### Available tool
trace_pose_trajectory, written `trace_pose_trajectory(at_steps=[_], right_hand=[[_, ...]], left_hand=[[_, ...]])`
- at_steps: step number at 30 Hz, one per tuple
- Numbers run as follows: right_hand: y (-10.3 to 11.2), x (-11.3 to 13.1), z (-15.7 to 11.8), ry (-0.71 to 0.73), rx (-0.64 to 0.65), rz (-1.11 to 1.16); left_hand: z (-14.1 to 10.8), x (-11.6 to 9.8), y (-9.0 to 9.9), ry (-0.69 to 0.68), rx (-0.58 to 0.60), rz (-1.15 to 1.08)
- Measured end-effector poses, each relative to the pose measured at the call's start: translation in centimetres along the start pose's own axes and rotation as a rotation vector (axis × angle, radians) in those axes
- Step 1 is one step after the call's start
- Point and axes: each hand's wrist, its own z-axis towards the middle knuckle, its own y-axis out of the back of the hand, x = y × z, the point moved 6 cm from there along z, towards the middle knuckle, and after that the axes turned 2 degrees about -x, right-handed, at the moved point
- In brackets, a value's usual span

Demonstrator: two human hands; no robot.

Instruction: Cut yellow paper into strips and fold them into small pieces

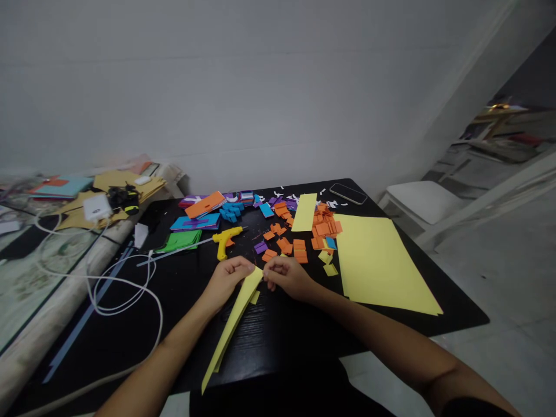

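The left hand's thumb and fingers (232,277) are clamped on the upper end of a long folded strip of yellow paper (238,325), smooth and matte, which slants down toward the near edge of the table in narrowing, layered points. The right hand (287,279) is just beside the strip's upper right corner, its fingers curled in toward the thumb; whether they pinch the paper is too small to tell. A small yellow tab (255,297) shows at the strip's right edge.

Beyond the hands, a glossy yellow glue gun (226,240) lies on the black, faintly wood-grained table (278,341), near green folded paper (185,240). Blue folded sheets (195,222) and an orange folded piece (205,204) lie farther back, beside looped blue paper bits (231,212). Small creased orange squares (299,251) are scattered across the middle, with a flat yellow rectangle (304,212) among them.

To the right, large smooth yellow sheets (384,260) lie stacked, corners slightly offset, and a dark, flat phone (348,193) rests behind them. On the left, a thin white cable (125,281) curves in loose loops.
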Motion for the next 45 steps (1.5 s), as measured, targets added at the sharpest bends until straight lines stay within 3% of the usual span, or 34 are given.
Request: trace_pose_trajectory(at_steps=[7,13,20,28,45], right_hand=[[-0.1,0.1,0.1,0.006,0.005,-0.003],[0.2,0.4,0.1,0.011,-0.015,-0.023],[0.3,0.2,0.2,-0.007,-0.020,-0.033],[0.9,-0.1,0.4,-0.002,-0.056,-0.057],[1.0,-0.4,0.5,-0.031,-0.071,-0.015]], left_hand=[[0.0,-0.6,0.1,-0.075,-0.037,0.050],[0.0,-0.1,-0.1,-0.010,0.023,-0.004],[0.2,0.1,0.1,-0.017,0.004,0.006],[-0.1,0.6,-0.8,0.100,0.120,-0.026],[0.3,0.6,0.0,0.021,0.043,0.054]])
